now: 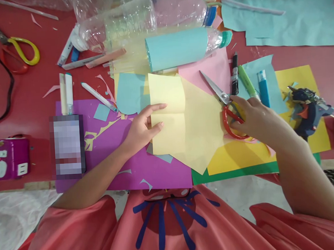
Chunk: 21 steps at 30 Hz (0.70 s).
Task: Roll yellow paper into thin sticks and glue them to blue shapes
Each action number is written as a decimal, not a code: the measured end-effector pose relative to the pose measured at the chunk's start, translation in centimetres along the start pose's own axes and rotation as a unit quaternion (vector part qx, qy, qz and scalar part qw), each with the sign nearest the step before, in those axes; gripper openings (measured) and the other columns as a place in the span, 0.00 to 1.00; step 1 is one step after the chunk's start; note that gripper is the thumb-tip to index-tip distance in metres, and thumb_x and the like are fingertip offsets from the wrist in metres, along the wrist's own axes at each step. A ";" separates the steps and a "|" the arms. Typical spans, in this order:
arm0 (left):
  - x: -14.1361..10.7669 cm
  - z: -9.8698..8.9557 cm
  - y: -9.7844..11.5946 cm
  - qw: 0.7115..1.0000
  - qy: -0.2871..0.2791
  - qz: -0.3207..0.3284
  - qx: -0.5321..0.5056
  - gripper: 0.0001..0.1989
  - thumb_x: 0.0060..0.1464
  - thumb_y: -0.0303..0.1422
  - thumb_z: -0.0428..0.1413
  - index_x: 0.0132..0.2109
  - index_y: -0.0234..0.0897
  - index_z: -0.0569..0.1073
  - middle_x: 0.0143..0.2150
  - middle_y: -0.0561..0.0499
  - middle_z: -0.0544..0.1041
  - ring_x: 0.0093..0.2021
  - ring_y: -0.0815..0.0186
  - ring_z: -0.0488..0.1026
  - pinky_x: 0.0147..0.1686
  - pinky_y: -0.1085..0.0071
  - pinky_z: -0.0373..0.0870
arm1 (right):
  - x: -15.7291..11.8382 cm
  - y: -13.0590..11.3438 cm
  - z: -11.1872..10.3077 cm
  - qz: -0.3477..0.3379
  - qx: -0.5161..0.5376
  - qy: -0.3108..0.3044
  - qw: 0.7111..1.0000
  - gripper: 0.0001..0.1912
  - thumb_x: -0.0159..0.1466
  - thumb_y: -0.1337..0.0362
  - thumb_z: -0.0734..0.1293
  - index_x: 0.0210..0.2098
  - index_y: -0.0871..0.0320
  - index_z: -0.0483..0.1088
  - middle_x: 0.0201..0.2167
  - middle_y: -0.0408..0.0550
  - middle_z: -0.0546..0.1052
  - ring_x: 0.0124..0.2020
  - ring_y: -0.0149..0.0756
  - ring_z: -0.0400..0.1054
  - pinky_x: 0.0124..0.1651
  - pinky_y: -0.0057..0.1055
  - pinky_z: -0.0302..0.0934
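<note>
Red worktop (42, 105), L to R. Far L corner: scissors w/ yellow & orange handles (9, 40). Near L corner: purple case (14, 159). Next, a smartphone (68, 145), screen pixelated, lies partly on a purple sheet (169, 177) by the near edge.

L hand (139, 128) reaches in over the purple sheet & rests at the L edge of a creased pale-yellow sheet (172, 113); index & thumb stand moderately apart, both tips on its face; other fingers curled, partly hidden. Sheet lies mid-worktop, long axis running from near edge to far edge, one crease crossing it L to R, on top of a larger pale-yellow sheet (203, 127). Toward the far edge, a blue-wrapped plastic bottle (179, 48) lies on its side, cap to R.

Red-handled scissors (221, 95) lie R of the creased sheet, apart from it; long axis oblique, tips toward far L, handles toward near R. R hand (254, 116) is the nearer: index at the pivot, thumb by a handle loop, narrow gap btwn; can't tell whether it grips. Key relation: creased sheet lies to L of R fingers, w/ blades btwn.

Beyond R hand: black marker (234, 75), green marker (247, 81), blue marker (263, 90). Near R edge: glue gun (313, 119) on a deep-yellow sheet (320, 139).
</note>
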<state>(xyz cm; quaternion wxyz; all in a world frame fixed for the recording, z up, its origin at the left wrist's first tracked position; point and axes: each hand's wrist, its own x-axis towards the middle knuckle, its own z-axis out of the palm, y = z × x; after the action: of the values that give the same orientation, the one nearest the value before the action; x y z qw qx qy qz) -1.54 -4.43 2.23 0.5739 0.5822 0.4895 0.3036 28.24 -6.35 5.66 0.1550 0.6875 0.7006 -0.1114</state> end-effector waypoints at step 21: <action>-0.2 -0.3 -0.4 0.999 0.006 0.032 0.028 0.22 0.52 0.34 0.56 0.56 0.43 0.70 0.50 0.48 0.75 0.37 0.67 0.73 0.34 0.72 0.72 | -1.9 3.5 -0.6 -0.074 0.140 0.043 0.986 0.29 0.58 0.32 0.51 0.43 0.48 0.60 0.24 0.46 0.69 0.22 0.37 0.61 0.28 0.34 0.57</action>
<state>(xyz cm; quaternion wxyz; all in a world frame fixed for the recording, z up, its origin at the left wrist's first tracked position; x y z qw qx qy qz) -1.95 -4.53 1.95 0.5442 0.6117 0.4824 0.3113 31.68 -7.81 7.14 0.0181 0.6528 0.7331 -0.1897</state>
